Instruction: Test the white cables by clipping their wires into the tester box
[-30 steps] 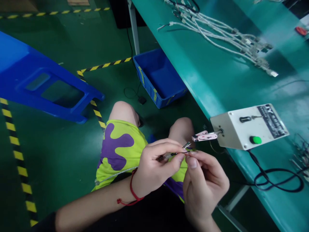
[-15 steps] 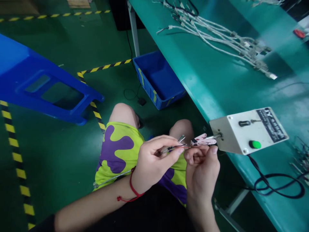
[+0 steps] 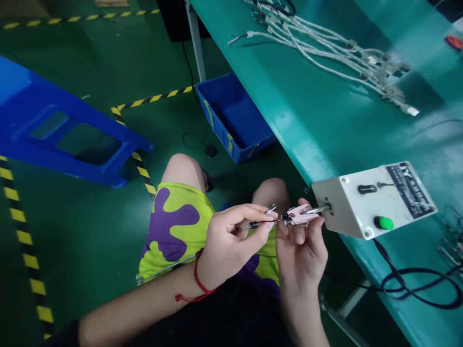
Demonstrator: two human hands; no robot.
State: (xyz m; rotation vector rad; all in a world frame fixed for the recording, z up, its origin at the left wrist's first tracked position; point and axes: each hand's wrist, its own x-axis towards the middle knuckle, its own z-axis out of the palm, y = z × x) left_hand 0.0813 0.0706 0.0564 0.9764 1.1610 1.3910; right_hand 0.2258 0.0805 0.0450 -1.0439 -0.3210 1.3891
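Observation:
My left hand, a red cord on its wrist, pinches the end of a cable between thumb and fingers. Thin wires fan out past the fingertips, and a dark one runs to the jaws of a pink clip. That clip sits on the metal shaft of a white box-shaped machine. Around the clip close the fingers of my right hand, thumb on the near side and a fingertip showing beyond it. Whether the wire is inside the jaws is too small to tell.
The machine, with a green button, stands at the edge of the green table. Several whitish cables lie farther back. A black cord loops below the machine. On the floor are a blue bin and a blue stool.
My right hand has uncurled its fingers from the wires and moved them up around the pink clip, which has turned slightly. My left hand keeps its pinch in nearly the same place.

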